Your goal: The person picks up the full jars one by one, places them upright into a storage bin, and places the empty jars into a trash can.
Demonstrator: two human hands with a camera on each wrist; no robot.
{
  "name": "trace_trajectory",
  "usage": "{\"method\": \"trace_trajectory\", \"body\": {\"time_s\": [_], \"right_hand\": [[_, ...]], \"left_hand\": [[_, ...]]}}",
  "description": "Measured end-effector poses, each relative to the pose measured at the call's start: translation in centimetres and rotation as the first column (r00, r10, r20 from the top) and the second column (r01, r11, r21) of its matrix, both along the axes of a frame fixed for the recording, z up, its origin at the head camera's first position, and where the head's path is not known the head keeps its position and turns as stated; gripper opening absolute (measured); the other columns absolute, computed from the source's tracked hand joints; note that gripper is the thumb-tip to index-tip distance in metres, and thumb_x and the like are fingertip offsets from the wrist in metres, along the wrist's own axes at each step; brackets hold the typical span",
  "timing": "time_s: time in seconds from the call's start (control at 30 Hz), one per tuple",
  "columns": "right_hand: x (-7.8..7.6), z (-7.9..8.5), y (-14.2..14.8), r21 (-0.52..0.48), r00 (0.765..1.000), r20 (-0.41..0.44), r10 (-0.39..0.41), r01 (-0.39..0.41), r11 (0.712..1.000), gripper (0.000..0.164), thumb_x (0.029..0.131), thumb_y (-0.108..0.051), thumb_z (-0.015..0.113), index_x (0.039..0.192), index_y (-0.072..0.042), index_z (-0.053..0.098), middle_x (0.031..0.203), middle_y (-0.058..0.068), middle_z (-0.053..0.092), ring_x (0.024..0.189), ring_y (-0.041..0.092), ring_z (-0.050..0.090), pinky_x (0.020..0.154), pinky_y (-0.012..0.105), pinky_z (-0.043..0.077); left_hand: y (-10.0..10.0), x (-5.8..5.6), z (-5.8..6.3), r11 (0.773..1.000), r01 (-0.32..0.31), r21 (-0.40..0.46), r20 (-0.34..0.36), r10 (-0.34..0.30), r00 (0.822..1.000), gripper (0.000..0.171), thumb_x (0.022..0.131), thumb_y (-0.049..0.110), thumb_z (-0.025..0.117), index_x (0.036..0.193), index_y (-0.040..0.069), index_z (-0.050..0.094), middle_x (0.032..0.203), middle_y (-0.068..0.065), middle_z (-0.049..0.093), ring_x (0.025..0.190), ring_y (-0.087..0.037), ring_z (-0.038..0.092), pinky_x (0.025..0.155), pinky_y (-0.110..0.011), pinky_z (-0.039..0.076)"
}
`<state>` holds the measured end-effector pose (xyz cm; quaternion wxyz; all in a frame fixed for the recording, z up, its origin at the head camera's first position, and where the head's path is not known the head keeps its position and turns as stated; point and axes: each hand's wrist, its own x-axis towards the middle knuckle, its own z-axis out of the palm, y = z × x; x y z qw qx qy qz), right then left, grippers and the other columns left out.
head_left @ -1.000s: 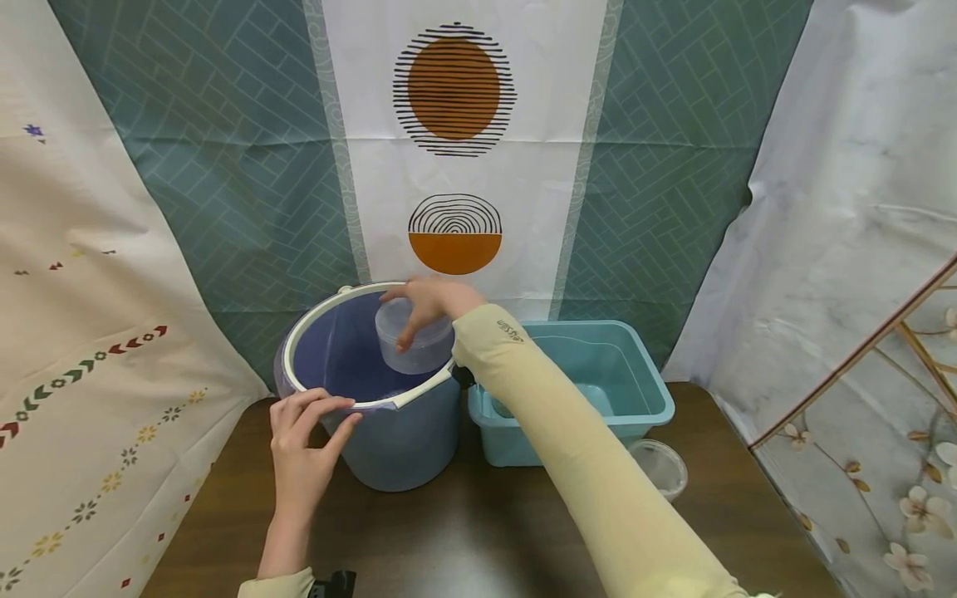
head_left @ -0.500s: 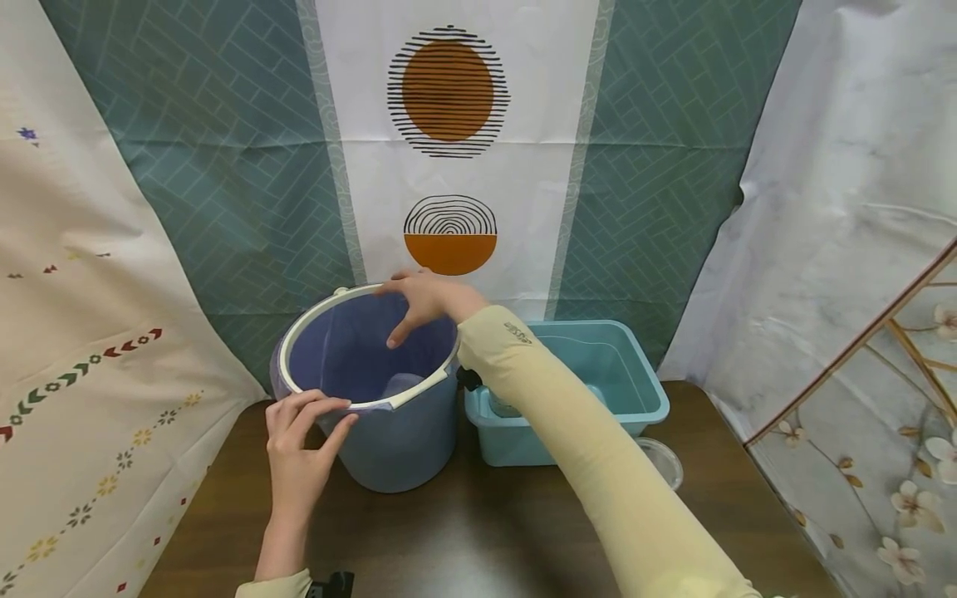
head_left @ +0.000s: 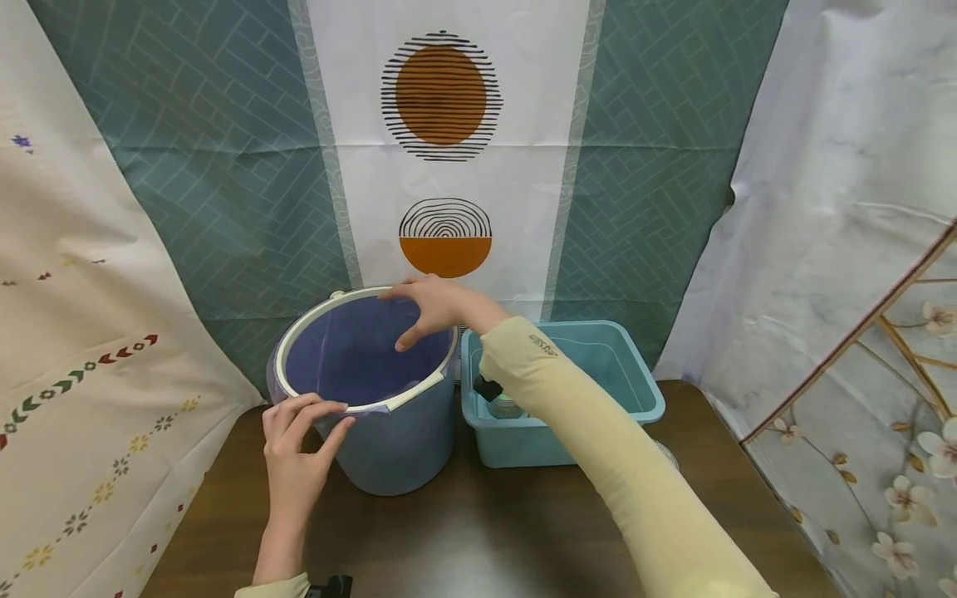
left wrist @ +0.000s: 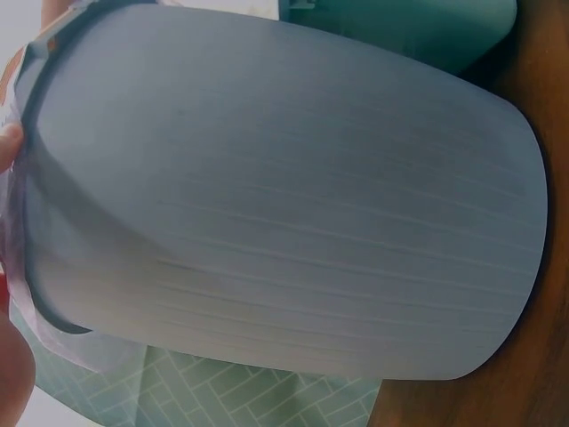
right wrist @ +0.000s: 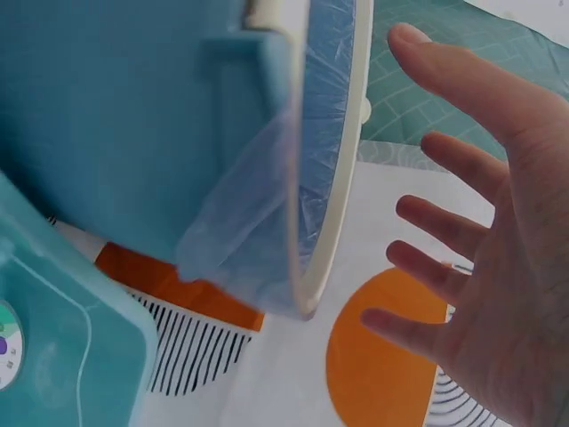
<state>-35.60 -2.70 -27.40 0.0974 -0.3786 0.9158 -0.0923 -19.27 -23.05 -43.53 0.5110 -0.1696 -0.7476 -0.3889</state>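
Observation:
A blue-grey trash bin (head_left: 396,457) stands on the table, lined with a thin purple-blue bag (head_left: 351,349) under a white rim ring (head_left: 419,390). At the front of the rim, my left hand (head_left: 294,453) pinches ring and bag edge between thumb and fingers. The bin's side (left wrist: 284,196) fills most of the left wrist view. Over the right part of the bin's mouth, my right hand (head_left: 441,306) is spread and holds nothing. In the right wrist view, that hand (right wrist: 520,240) is beside the rim, fingers apart. The clear tub is mostly hidden behind the bin's front wall.
A teal basin (head_left: 523,448) stands right of the bin, with a small round container (head_left: 505,407) inside at its left. Farther right, a clear round piece (head_left: 668,453) shows only its edge behind my right sleeve. Patterned cloths hang behind and at both sides.
My right hand has let go of the clear tub, which dropped into the bin. That hand has since drawn slightly right over the rim. My left hand keeps its hold.

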Motion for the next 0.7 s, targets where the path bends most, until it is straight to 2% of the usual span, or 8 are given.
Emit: {"method": "trace_trajectory", "body": {"time_s": [0.27,0.4,0.57,0.7], "right_hand": [[0.5,-0.7,4.2,-0.111,0.998,-0.035,0.055,-0.058,0.992,0.070,0.087,-0.048,0.068,0.149,-0.025,0.044,0.162,0.008,0.032,0.153,0.032,0.022,0.124,0.055,0.019],[1.4,-0.6,6.3,-0.161,0.996,-0.059,0.063,-0.072,0.984,0.067,0.087,-0.047,0.068,0.147,-0.024,0.047,0.157,0.005,0.040,0.150,0.030,0.028,0.122,0.052,0.025],[2.6,-0.8,8.7,-0.217,0.989,-0.127,0.077,-0.104,0.971,0.065,0.087,-0.045,0.070,0.144,-0.022,0.051,0.149,0.005,0.048,0.141,0.027,0.042,0.118,0.049,0.033],[3.7,-1.0,10.5,-0.247,0.984,-0.165,0.067,-0.107,0.963,0.063,0.087,-0.043,0.071,0.144,-0.023,0.051,0.147,0.003,0.051,0.139,0.026,0.044,0.117,0.049,0.035]], "left_hand": [[0.1,0.0,0.0,1.000,-0.004,0.000,0.007,0.004,1.000,0.021,0.079,0.022,0.084,0.091,0.007,0.076,0.098,-0.015,0.062,0.109,-0.006,0.043,0.097,-0.020,0.029],[0.1,-0.1,-0.1,1.000,-0.004,0.006,0.002,0.004,1.000,0.022,0.077,0.021,0.085,0.090,0.006,0.076,0.097,-0.016,0.062,0.108,-0.006,0.043,0.097,-0.020,0.029],[0.1,-0.2,-0.1,1.000,0.001,0.013,-0.010,-0.001,1.000,0.025,0.078,0.026,0.084,0.089,0.005,0.076,0.097,-0.017,0.062,0.108,-0.006,0.043,0.097,-0.020,0.028],[0.1,-0.3,-0.2,1.000,0.006,0.015,-0.016,-0.006,1.000,0.028,0.080,0.031,0.082,0.089,0.005,0.076,0.096,-0.017,0.062,0.108,-0.005,0.043,0.097,-0.019,0.029]]}}
